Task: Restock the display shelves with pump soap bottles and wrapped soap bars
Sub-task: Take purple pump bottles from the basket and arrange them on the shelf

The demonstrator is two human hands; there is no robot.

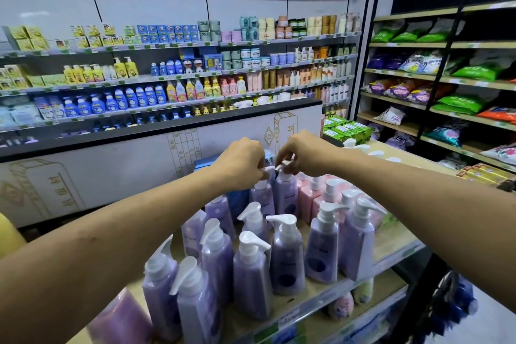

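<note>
The left hand (241,162) curls its fingers round the white pump head of a purple bottle (262,200) at the far side of the wooden shelf (391,243). The right hand (303,155) pinches the pump of a second purple bottle (286,195), which touches the first on its right. Nearer, more purple pump bottles (287,260) stand upright in rows, full of lilac liquid. Pink bottles (307,198) stand just right of the held pair. A blue box (203,162) sits far left of the hands, and green wrapped packs (347,130) are stacked at the far right.
</note>
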